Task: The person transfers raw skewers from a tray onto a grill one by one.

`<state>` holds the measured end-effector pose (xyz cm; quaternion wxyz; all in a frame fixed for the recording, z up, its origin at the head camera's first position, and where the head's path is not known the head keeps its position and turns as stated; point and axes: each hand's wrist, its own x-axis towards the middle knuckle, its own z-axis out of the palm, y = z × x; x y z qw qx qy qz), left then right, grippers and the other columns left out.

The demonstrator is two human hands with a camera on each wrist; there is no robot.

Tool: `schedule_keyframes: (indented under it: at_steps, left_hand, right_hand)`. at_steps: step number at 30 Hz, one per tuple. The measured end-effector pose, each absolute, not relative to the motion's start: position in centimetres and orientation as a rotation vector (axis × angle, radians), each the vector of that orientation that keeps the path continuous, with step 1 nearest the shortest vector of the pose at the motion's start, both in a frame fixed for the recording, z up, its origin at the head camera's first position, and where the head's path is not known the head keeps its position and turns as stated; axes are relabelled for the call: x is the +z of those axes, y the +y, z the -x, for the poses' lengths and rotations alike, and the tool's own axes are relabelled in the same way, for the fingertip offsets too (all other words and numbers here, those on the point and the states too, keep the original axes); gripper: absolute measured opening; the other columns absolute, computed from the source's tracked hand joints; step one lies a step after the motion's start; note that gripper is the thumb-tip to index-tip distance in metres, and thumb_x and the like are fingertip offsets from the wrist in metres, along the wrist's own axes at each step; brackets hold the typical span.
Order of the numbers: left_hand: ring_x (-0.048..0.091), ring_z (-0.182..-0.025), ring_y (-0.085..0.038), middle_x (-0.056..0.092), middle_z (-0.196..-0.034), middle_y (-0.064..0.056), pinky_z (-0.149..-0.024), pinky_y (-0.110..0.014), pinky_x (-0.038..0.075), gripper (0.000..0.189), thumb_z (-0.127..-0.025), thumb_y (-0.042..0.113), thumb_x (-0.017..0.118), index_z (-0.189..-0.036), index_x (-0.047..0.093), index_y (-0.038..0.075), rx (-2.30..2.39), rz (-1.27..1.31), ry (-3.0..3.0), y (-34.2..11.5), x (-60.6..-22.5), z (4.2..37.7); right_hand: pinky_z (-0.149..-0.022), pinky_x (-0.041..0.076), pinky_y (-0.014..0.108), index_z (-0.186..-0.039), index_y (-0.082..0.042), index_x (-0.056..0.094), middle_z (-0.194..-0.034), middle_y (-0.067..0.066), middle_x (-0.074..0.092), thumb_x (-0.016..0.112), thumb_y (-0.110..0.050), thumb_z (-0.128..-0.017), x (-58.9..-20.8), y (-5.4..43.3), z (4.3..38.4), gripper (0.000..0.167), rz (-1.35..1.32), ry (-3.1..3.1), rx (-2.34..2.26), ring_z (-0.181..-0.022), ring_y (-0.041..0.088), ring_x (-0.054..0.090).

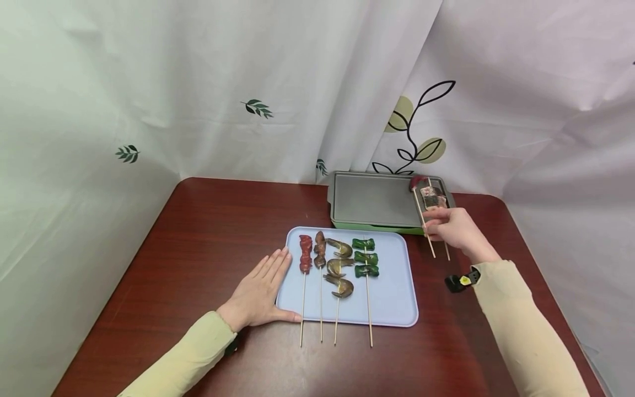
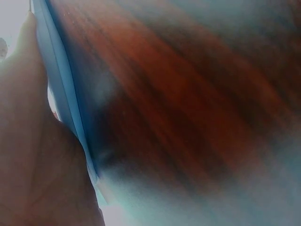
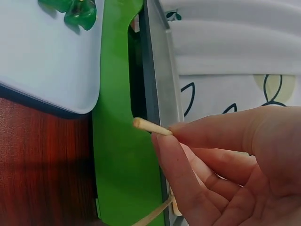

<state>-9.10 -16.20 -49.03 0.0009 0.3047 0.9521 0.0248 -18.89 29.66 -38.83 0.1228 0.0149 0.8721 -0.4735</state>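
Skewer [image 3: 153, 126] is pinched in your right hand [image 1: 457, 230], with the griddle [image 1: 374, 199] just beyond it to the left; your left hand [image 1: 259, 295], fingers extended, touches the light-blue tray [image 1: 397, 295] to its right.

Red-brown surface [image 1: 223, 226], round-cornered at far edge.
Pale, leaf-printed curtain [image 1: 208, 66] hangs behind and at both sides; finish appears wood-grained, left wrist view blurred.

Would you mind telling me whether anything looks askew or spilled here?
Nothing seems spilled or damaged. The one mild oddity: all four skewers on the tray stick out past its near edge.
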Motion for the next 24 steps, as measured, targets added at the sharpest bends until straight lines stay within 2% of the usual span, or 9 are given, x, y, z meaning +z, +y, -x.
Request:
schedule_keyframes:
  at_steps: [8, 14, 19, 21, 24]
  left_hand:
    - [0.015, -0.153, -0.031, 0.016, -0.167, -0.017, -0.122, -0.043, 0.016, 0.133, -0.074, 0.098, 0.038, -0.160, 0.023, -0.003, 0.063, -0.964, 3.003, -16.2, -49.2, 9.1]
    - [0.015, -0.153, -0.031, 0.016, -0.167, -0.017, -0.122, -0.043, 0.015, 0.134, -0.073, 0.099, 0.036, -0.160, 0.023, -0.002, 0.058, -0.958, 2.993, -16.2, -49.1, 9.1]
    - [0.013, -0.154, -0.030, 0.014, -0.168, -0.016, -0.123, -0.042, 0.014, 0.134, -0.073, 0.098, 0.037, -0.160, 0.021, -0.002, 0.050, -0.954, 2.991, -16.2, -49.3, 9.1]
    - [0.013, -0.154, -0.029, 0.014, -0.168, -0.016, -0.123, -0.042, 0.014, 0.134, -0.073, 0.098, 0.038, -0.160, 0.021, -0.002, 0.055, -0.951, 2.995, -16.2, -49.3, 9.2]
    - [0.013, -0.154, -0.029, 0.014, -0.168, -0.016, -0.123, -0.042, 0.014, 0.133, -0.073, 0.098, 0.038, -0.160, 0.021, -0.002, 0.064, -0.950, 3.003, -16.2, -49.4, 9.1]
  right_hand:
    - [-0.076, 0.060, 0.033, -0.136, 0.016, 0.055, -0.120, 0.030, 0.065, 0.065, 0.006, -0.094, -39.1, 29.5, 18.9, 0.045, -0.052, 2.520, -1.398, -0.079, 0.006, 0.070]
    - [-0.079, 0.060, 0.038, -0.137, 0.016, 0.053, -0.109, 0.028, 0.070, 0.066, 0.005, -0.093, -39.4, 29.6, 19.2, 0.047, -0.052, 2.504, -1.392, -0.078, 0.007, 0.070]
    - [-0.079, 0.060, 0.035, -0.136, 0.012, 0.057, -0.124, 0.031, 0.064, 0.069, -0.008, -0.095, -38.8, 29.4, 18.7, 0.047, -0.057, 2.589, -1.307, -0.085, 0.020, 0.074]
    - [-0.078, 0.060, 0.032, -0.136, 0.010, 0.058, -0.124, 0.028, 0.065, 0.070, -0.015, -0.096, -38.3, 29.4, 18.3, 0.049, -0.064, 2.629, -1.277, -0.089, 0.025, 0.074]
    - [-0.076, 0.058, 0.024, -0.136, 0.007, 0.059, -0.116, 0.026, 0.070, 0.070, -0.023, -0.096, -37.3, 29.3, 17.6, 0.051, -0.067, 2.675, -1.282, -0.090, 0.025, 0.074]
